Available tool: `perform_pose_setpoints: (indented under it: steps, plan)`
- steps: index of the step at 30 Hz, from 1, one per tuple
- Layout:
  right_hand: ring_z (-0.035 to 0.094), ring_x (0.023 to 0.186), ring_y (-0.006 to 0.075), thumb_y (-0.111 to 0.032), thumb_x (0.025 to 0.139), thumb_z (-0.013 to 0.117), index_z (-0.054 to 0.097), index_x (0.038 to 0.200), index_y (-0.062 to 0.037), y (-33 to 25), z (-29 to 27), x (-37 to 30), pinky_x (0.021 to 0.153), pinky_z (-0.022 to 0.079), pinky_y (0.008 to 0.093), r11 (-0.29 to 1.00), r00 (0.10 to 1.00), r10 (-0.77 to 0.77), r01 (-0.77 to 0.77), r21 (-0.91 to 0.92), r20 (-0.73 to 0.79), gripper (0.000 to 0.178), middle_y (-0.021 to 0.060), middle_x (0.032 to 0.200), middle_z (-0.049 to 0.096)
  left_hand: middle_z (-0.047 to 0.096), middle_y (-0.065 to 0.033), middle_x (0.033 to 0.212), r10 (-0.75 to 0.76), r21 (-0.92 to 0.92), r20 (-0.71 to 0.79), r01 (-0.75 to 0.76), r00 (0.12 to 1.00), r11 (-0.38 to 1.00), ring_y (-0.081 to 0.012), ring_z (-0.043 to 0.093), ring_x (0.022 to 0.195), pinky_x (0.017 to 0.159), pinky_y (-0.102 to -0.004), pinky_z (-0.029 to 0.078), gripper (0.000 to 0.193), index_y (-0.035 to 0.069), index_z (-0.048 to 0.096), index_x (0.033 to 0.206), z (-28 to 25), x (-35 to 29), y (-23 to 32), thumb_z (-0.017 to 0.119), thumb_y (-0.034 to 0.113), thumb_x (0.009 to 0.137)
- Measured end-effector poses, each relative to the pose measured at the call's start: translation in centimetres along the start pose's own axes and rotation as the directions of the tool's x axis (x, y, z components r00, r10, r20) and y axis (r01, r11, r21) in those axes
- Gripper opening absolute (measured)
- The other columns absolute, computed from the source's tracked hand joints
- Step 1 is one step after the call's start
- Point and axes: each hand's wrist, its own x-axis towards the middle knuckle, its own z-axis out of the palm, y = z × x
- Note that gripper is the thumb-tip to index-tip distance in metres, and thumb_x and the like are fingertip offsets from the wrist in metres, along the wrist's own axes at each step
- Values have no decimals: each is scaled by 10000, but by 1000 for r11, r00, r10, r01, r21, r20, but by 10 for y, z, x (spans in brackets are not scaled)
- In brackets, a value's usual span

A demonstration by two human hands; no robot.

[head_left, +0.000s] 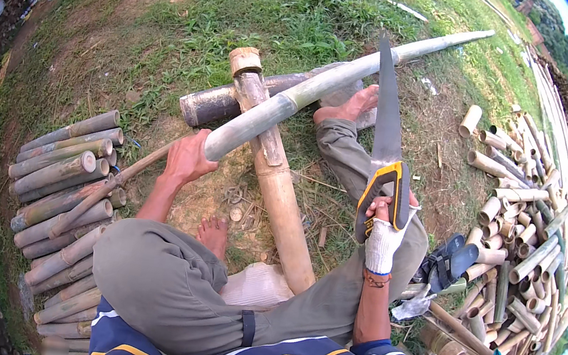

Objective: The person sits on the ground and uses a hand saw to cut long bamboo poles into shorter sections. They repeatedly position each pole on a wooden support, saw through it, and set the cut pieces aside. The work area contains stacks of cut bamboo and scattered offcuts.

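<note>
I sit on the ground with a long pale bamboo pole [328, 81] lying across a thicker bamboo log [277, 176] that serves as a rest. My left hand [189, 156], bare, grips the near cut end of the pole. My right hand [386, 229], in a white glove, is closed around the black-and-yellow handle of a hand saw [386, 119]. The saw blade points up and away, beside the pole and not touching it. My right foot [346, 106] presses against a dark log [218, 105] under the pole.
A stack of cut bamboo lengths [67, 182] lies to my left. A heap of short bamboo pieces [512, 226] spreads on the right, next to dark sandals [451, 261]. More poles lie on the grass at the far top.
</note>
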Motion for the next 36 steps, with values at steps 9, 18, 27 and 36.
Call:
perform_pose_setpoints:
  steps: [9,18,27,36]
  plan:
    - [657,876,106,-45,1073,740,415,1639,-101,12,3,-20,772,608,279,999,997,39,-41,26,72,656,21,1043,642,808,-217,1218,-209,47,-80,213,975,976,-423,784,1138,993,-478,600,712,86,726,1387,-88,-181,-98,961,247,735]
    - [607,933,51,21,1050,690,470,1615,-75,23,36,-50,907,546,240,985,949,171,-170,-25,266,614,4,1223,629,823,-146,1122,-341,-322,163,377,926,869,-214,750,1022,979,-381,590,421,-8,743,1357,-122,-144,-191,802,269,1045]
    - [525,1459,237,-59,908,684,447,1650,-43,-13,50,-49,1258,388,407,978,791,184,-87,-190,583,779,148,1509,583,767,-223,1333,-98,258,232,35,968,965,-407,732,1228,1062,-499,573,629,-20,692,1403,-51,-60,-221,890,306,904]
    - [586,1257,170,-119,958,697,423,1667,-46,2,51,-60,1092,479,366,971,800,230,-154,-182,554,763,97,1438,604,777,-239,1301,-118,217,113,91,987,972,-424,746,1197,1026,-510,581,599,-13,683,1430,-56,-45,-111,850,322,963]
